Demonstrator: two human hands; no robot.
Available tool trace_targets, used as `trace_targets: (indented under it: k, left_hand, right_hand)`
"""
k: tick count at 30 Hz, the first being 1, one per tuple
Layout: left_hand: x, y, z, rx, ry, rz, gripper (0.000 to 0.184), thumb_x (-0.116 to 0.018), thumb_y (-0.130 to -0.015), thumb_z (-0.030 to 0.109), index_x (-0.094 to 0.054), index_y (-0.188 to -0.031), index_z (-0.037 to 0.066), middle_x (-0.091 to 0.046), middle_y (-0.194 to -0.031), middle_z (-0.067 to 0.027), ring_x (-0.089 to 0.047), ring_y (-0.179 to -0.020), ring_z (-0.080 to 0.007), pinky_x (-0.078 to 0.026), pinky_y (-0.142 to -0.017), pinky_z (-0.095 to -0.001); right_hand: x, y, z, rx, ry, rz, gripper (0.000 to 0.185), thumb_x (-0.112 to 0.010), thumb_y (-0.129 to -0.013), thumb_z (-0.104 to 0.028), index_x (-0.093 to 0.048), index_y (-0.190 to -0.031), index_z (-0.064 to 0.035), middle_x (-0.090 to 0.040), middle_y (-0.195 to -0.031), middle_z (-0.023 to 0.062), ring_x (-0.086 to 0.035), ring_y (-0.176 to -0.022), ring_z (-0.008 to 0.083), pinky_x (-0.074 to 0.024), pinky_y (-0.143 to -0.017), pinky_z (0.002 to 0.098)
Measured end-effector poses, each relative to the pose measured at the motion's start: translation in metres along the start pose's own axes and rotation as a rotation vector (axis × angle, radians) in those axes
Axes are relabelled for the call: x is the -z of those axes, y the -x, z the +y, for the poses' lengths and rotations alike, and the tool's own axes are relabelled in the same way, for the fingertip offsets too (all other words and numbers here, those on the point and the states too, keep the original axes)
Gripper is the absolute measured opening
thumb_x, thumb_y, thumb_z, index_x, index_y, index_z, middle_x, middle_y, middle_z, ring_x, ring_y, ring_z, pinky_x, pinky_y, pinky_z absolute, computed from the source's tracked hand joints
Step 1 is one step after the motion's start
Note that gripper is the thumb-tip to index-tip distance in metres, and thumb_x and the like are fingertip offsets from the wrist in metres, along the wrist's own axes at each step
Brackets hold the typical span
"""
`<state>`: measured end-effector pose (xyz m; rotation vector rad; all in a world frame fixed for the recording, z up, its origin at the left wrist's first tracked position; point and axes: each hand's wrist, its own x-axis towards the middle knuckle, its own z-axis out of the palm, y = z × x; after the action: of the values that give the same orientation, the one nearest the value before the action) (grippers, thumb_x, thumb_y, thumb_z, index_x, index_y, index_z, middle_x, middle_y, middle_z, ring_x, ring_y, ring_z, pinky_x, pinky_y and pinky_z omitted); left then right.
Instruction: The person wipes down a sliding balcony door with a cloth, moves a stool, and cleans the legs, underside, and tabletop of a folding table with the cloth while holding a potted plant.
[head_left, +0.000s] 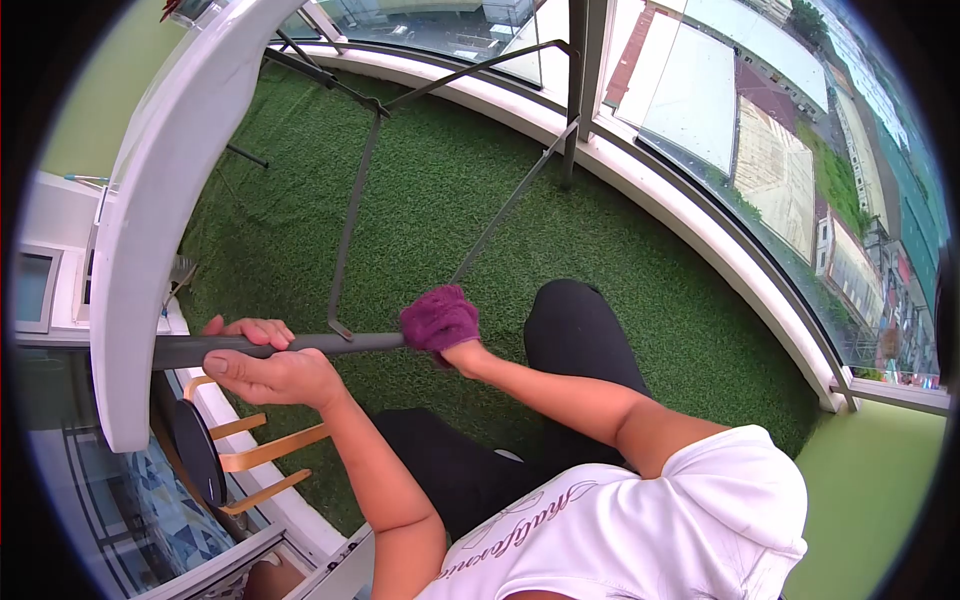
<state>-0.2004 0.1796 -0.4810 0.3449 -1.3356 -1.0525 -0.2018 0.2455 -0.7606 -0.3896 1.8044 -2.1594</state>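
A grey metal tube [365, 343] runs across in front of me, part of a folding frame with thin grey legs [350, 225]. My left hand [270, 365] is wrapped round the tube near the white board's lower end. On my right hand [445, 325] is a fluffy purple cloth or mitt [440, 316], which covers the fingers and is closed round the tube's right end. The long white board [170, 210] stands tilted at the left, joined to the frame.
Green artificial turf [440, 200] covers the floor. A curved white ledge [700, 225] with glass panes bounds the far and right sides. At the lower left stand a round black-topped object [200, 453] with wooden strips and a sliding door frame [210, 565].
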Motion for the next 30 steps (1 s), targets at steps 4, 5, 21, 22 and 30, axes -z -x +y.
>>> trace_targets:
  k: [4, 5, 21, 22, 30]
  left_hand:
    - [0.004, -0.001, -0.004, 0.001, 0.024, -0.01, 0.045, -0.033, -0.101, 0.043, -0.046, -0.107, 0.0, -0.039, -0.064, -0.0006, -0.032, -0.05, -0.007, -0.026, -0.045, -0.0217]
    - [0.005, -0.002, -0.004, -0.003, 0.026, -0.014, 0.046, -0.034, -0.101, 0.044, -0.046, -0.107, 0.0, -0.039, -0.064, -0.0007, -0.032, -0.05, -0.007, -0.026, -0.045, -0.0218]
    - [-0.001, -0.002, -0.011, -0.097, -0.073, 0.033, 0.052, -0.032, -0.1, 0.048, -0.043, -0.11, -0.001, -0.038, -0.065, -0.0007, -0.032, -0.047, -0.0061, -0.025, -0.041, -0.0182]
    - [0.0, -0.003, -0.013, -0.106, -0.077, 0.036, 0.052, -0.032, -0.1, 0.048, -0.043, -0.11, -0.001, -0.038, -0.065, -0.0007, -0.032, -0.047, -0.0061, -0.025, -0.041, -0.0182]
    - [0.002, -0.003, -0.013, -0.108, -0.066, 0.025, 0.052, -0.035, -0.099, 0.049, -0.045, -0.106, -0.001, -0.038, -0.065, -0.0007, -0.032, -0.046, -0.0061, -0.027, -0.041, -0.0187]
  right_hand:
    - [0.104, -0.038, -0.043, -0.404, -0.445, 0.225, 0.027, -0.057, -0.091, -0.009, -0.054, -0.118, -0.0091, -0.06, -0.106, 0.0015, -0.059, -0.094, 0.0134, -0.0516, -0.077, 0.0305]
    - [0.138, -0.058, -0.039, -0.32, -0.431, 0.332, 0.02, -0.057, -0.09, -0.008, -0.058, -0.11, -0.0093, -0.062, -0.097, 0.0016, -0.06, -0.087, 0.0132, -0.0524, -0.074, 0.0294]
    - [0.298, -0.266, 0.118, 0.238, 0.662, 0.845, 0.043, -0.07, -0.079, -0.019, -0.055, -0.117, -0.0064, -0.055, -0.119, 0.0093, -0.051, -0.111, 0.0257, -0.0381, -0.099, 0.0375]
    - [0.296, -0.268, 0.118, 0.091, 0.767, 0.841, 0.041, -0.07, -0.079, -0.02, -0.055, -0.115, -0.0062, -0.056, -0.116, 0.0098, -0.052, -0.106, 0.0261, -0.0406, -0.095, 0.0388]
    - [0.274, -0.249, 0.071, 0.182, 0.058, 0.731, 0.035, -0.062, -0.084, -0.007, -0.054, -0.118, -0.002, -0.061, -0.108, 0.0056, -0.057, -0.097, 0.0181, -0.0457, -0.085, 0.0301]
